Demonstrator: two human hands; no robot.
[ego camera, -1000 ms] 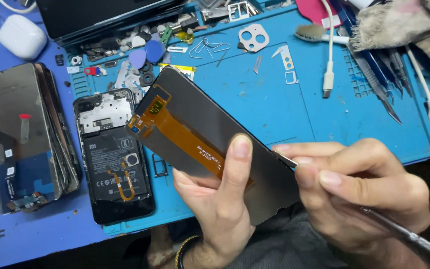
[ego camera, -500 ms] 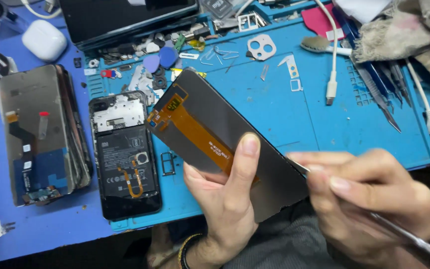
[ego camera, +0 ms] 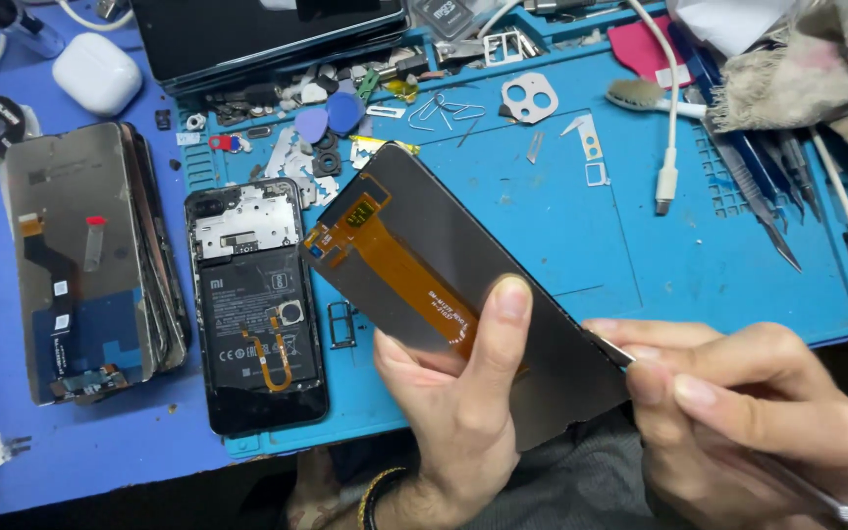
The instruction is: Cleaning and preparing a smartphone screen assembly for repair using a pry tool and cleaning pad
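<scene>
The display panel (ego camera: 463, 294) is dark grey with an orange flex ribbon (ego camera: 399, 270). The mat (ego camera: 581, 245) is bright blue. The opened phone (ego camera: 255, 309) is black with a silver-white shield. The earbud case (ego camera: 97, 74) is white, the guitar picks (ego camera: 331, 120) blue-violet, the cloth (ego camera: 817, 64) beige.

The display panel (ego camera: 463, 285) has drifted right; the opened phone (ego camera: 255, 306) too.

Bare blue mat (ego camera: 561, 245) lies open at twelve o'clock from the hands. At nine o'clock the opened phone (ego camera: 252, 304) and stacked screens (ego camera: 80, 260) block; tweezers (ego camera: 758, 196) and cables (ego camera: 667, 147) crowd two o'clock.
</scene>
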